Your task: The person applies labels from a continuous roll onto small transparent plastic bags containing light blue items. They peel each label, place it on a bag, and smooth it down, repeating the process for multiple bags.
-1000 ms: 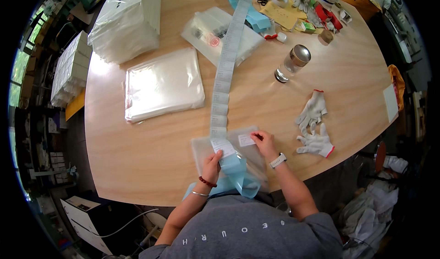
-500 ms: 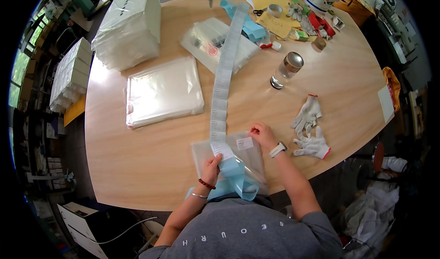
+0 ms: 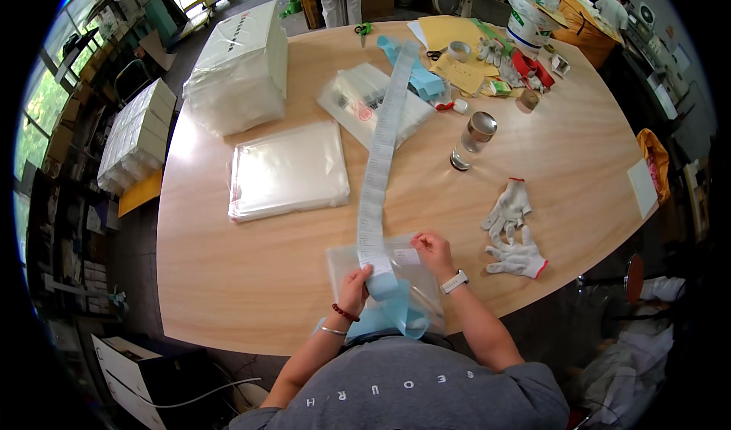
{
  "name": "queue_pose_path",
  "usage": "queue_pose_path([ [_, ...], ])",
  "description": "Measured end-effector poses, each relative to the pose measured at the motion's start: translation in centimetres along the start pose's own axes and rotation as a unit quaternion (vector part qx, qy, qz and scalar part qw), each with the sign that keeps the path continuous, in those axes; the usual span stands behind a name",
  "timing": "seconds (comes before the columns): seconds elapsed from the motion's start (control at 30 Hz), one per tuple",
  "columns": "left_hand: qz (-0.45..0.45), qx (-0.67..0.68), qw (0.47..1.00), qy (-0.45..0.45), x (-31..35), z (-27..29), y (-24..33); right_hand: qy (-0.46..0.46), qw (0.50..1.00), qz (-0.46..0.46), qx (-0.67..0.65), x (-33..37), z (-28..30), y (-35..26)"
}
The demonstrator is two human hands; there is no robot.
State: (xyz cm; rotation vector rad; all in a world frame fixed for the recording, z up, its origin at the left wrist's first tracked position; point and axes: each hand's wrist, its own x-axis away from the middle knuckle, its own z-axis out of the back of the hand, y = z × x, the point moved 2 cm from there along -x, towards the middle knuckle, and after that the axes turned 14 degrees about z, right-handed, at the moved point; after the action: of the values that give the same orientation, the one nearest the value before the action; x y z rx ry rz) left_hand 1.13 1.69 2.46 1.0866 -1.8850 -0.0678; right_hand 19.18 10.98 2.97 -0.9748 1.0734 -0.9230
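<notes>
A long strip of white labels (image 3: 378, 179) runs from the far side of the table toward me. Its near end is pinched by my left hand (image 3: 354, 290), and light blue backing (image 3: 391, 314) hangs in loops below. Beneath lies a clear plastic bag (image 3: 340, 261) at the table's near edge, with a white label (image 3: 407, 256) stuck by its upper right. My right hand (image 3: 434, 255) is beside that label at the bag's corner, its fingers curled together. Whatever may be between those fingertips is too small to tell.
Left of the strip lies a stack of clear bags (image 3: 289, 171), with a large wrapped stack (image 3: 236, 79) behind. More bags (image 3: 354, 99) lie partly under the strip. On the right are a glass bottle (image 3: 472, 140) and white gloves (image 3: 518, 255); tape, scissors and papers (image 3: 453, 30) lie far off.
The view has tilted up, so the table sits lower in the picture. Both hands keep nearly the same places at the strip and the bag.
</notes>
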Motion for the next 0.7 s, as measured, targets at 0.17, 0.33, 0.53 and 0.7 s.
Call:
queue_pose_path([
  [0.17,-0.022,0.041,0.997,-0.064,0.7,-0.6,1.5,-0.12,0.982,-0.085,-0.117,3.3,-2.7,0.6],
  [0.33,0.001,-0.044,0.998,-0.033,-1.8,1.7,-0.1,-0.217,0.949,-0.158,-0.163,5.9,-4.1,-0.1],
  [0.53,-0.03,-0.176,0.984,-0.03,-1.7,0.6,-1.4,-0.078,0.994,-0.068,-0.033,4.3,-3.4,-2.1],
  [0.7,0.039,-0.096,0.994,-0.038,-2.4,0.9,-1.1,-0.158,0.987,0.013,0.02,4.0,-2.6,-3.4],
])
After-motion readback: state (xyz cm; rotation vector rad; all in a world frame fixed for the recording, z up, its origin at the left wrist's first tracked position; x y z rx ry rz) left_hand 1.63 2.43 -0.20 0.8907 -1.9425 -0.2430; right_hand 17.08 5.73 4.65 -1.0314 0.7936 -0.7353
